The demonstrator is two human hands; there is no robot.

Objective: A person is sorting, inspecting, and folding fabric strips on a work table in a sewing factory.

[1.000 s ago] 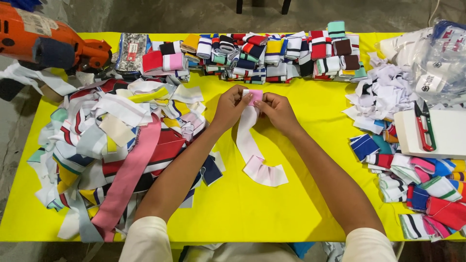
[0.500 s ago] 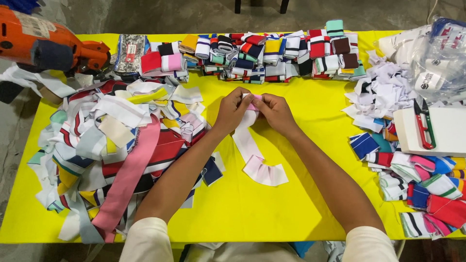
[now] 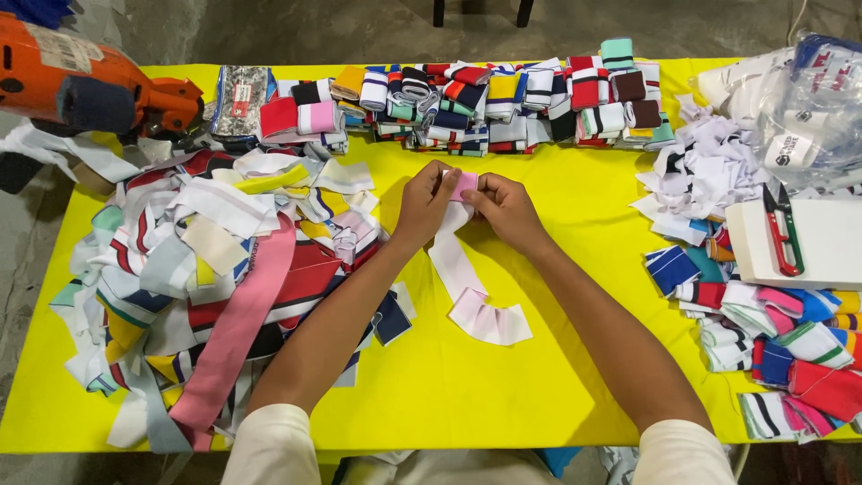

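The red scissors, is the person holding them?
No, the red scissors lie on a white box at the right, while both hands pinch a pink and white fabric strip.

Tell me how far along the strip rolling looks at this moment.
Done: a row of rolled strips lines the far edge of the yellow table, with more bundles at the right. In hand: the left hand and right hand pinch the top of a pink and white strip, only its end turned over. Left: a large loose pile of strips on the left.
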